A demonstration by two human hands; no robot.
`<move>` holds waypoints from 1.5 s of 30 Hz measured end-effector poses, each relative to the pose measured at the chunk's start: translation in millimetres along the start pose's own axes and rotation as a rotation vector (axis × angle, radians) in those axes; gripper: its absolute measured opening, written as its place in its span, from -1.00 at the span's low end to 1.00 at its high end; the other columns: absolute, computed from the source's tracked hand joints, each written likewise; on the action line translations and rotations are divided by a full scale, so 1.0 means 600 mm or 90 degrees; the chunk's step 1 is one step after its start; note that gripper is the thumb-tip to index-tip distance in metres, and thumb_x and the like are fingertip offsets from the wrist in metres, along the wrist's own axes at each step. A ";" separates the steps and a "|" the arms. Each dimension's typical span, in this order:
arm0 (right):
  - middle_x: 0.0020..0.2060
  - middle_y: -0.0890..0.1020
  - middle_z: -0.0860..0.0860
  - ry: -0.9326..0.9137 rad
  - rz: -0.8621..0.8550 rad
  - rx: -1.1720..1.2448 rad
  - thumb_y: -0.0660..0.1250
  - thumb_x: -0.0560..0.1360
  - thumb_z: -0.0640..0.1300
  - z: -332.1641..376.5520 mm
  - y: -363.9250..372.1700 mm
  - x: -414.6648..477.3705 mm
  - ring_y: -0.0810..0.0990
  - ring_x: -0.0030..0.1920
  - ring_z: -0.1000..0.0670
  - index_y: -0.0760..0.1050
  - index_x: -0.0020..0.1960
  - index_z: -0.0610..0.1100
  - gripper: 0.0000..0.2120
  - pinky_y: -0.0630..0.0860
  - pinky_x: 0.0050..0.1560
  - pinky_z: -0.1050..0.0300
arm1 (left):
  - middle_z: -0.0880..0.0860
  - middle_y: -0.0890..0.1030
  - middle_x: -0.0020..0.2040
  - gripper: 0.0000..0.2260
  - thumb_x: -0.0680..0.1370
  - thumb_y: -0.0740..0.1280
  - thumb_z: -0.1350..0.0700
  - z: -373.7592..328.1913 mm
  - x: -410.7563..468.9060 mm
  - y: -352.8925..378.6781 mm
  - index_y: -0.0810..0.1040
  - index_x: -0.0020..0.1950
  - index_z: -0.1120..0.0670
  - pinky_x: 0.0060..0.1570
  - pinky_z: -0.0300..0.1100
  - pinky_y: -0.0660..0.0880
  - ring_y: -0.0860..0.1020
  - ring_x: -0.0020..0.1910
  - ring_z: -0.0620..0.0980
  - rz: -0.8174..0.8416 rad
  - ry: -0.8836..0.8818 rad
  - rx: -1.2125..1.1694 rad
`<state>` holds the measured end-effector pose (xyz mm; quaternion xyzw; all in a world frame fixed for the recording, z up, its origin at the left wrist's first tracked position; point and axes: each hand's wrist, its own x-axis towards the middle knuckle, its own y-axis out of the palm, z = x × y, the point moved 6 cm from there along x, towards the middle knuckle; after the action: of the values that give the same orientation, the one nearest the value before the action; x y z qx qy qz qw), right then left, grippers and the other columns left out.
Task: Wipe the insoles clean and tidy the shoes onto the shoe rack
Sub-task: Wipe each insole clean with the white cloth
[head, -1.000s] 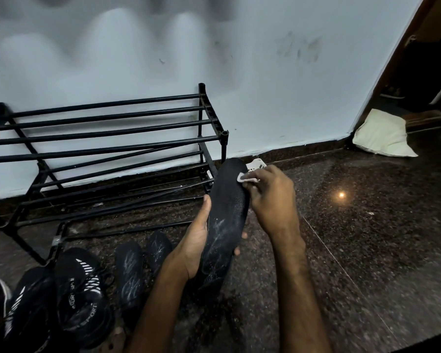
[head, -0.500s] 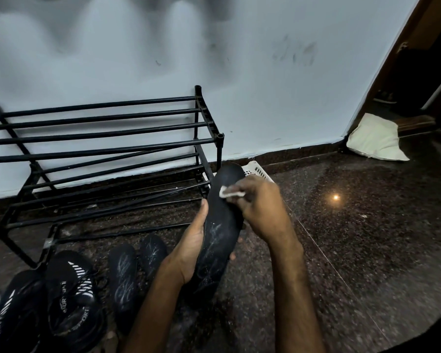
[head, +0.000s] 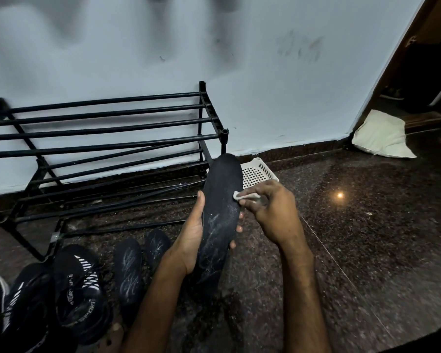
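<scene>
Head | right grip (head: 273, 212) pinching wipe (head: 239, 195) slid down insole (head: 220, 220), toe to middle | left grip (head: 189, 240) held insole | streaks below stayed unwiped

Two bare arms reach forward. The left hand (head: 191, 238) holds a black insole (head: 220, 189), with the thumb straight up one side and the fingertips curled round the other. The right hand (head: 273, 212) is a bit higher, knuckles up. Its fingers pinch a small white wipe (head: 241, 196) against the insole.
</scene>
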<state>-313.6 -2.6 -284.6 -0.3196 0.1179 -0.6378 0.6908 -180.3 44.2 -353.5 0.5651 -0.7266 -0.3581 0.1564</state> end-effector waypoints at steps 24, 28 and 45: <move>-0.13 0.64 0.05 -0.072 0.084 -0.035 0.51 0.42 -0.17 0.036 0.054 -0.022 0.61 -0.16 0.09 0.69 -0.10 -0.10 -0.93 0.58 -0.02 0.11 | 0.20 0.65 0.17 -0.23 0.55 -0.14 -0.40 -0.006 -0.006 0.011 0.57 0.25 0.14 -0.03 -0.10 0.62 0.64 0.13 0.08 -0.110 0.055 -0.032; -0.10 0.59 0.03 -0.041 -0.040 -0.084 0.48 0.44 -0.24 0.030 0.039 -0.020 0.56 -0.12 0.09 0.66 -0.03 -0.15 -0.89 0.51 -0.02 0.29 | 0.17 0.67 0.13 -0.28 0.58 -0.11 -0.36 -0.009 -0.005 0.009 0.62 0.19 0.13 -0.07 -0.13 0.61 0.66 0.09 0.05 -0.126 0.083 -0.038; -0.15 0.63 0.07 -0.060 0.088 -0.031 0.51 0.42 -0.19 0.043 0.053 -0.018 0.61 -0.15 0.10 0.68 -0.11 -0.10 -0.94 0.58 -0.06 0.14 | 0.18 0.66 0.12 -0.29 0.57 -0.03 -0.37 -0.020 -0.008 0.001 0.71 0.10 0.13 0.01 -0.06 0.62 0.65 0.08 0.10 -0.120 0.105 -0.110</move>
<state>-275.1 14.9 -286.2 -0.3573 0.1227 -0.5696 0.7299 -171.5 44.6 -343.8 0.6425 -0.6218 -0.3845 0.2294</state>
